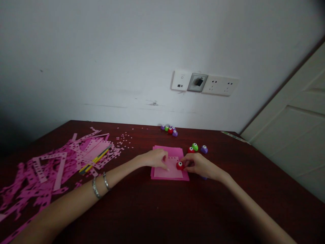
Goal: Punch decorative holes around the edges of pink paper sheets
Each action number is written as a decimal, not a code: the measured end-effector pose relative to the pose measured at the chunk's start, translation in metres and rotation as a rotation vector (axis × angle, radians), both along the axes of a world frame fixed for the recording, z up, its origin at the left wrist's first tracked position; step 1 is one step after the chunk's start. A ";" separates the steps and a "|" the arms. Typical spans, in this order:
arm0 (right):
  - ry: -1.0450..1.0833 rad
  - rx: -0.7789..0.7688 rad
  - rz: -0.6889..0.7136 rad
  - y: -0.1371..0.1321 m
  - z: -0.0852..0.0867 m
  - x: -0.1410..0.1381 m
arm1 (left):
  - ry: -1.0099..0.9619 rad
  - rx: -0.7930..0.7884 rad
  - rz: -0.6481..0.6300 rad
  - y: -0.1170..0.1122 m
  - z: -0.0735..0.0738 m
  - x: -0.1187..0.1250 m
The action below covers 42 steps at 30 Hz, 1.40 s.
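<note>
A stack of pink paper sheets [169, 171] lies in the middle of the dark wooden table [162, 210]. My left hand [155, 158] rests on the top sheet, fingers curled down, pressing it flat. My right hand [199, 165] is closed round a small red paper punch [180, 165] set on the sheet's right edge. Holes run along the sheet's top edge.
Three punches, red [190, 150], green [195, 146] and purple [203, 149], stand just behind the paper. Several more punches [169, 129] cluster by the wall. Punched pink scraps [50, 169] and pencils [93, 161] cover the left. Wall sockets [204, 83] hang above; a door [291, 135] is right.
</note>
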State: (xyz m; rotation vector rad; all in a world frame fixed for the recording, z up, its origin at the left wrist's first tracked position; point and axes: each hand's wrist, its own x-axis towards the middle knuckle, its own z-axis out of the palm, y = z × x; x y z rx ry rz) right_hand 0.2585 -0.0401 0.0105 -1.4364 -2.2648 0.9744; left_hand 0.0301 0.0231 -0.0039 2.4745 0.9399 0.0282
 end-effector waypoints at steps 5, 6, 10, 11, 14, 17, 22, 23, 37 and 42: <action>0.004 0.006 0.006 0.000 -0.001 0.000 | -0.030 -0.007 -0.007 0.002 -0.003 0.001; 0.002 0.011 0.003 0.000 -0.001 -0.001 | -0.036 -0.006 -0.009 0.002 -0.004 0.001; 0.001 0.016 -0.005 0.001 -0.004 0.000 | -0.050 -0.006 -0.015 0.005 -0.008 0.000; 0.011 0.010 -0.003 0.001 -0.004 0.000 | -0.049 -0.009 -0.017 0.005 -0.008 0.000; 0.056 -0.014 0.003 0.002 -0.005 0.002 | -0.052 -0.013 -0.020 0.004 -0.006 0.000; 0.125 -0.079 -0.048 0.002 -0.003 0.005 | -0.070 -0.022 -0.018 0.001 0.001 0.001; 0.142 -0.262 -0.282 0.003 0.008 0.005 | -0.200 -0.047 0.035 0.001 0.013 0.003; 0.126 -0.291 -0.303 0.004 0.010 0.004 | -0.222 -0.045 0.050 0.002 0.015 0.004; -0.051 -0.513 -0.250 0.017 0.019 -0.010 | -0.206 -0.401 0.144 0.004 0.029 0.029; -0.024 -0.580 -0.279 0.020 0.016 -0.012 | -0.118 -0.510 0.069 0.007 0.029 0.037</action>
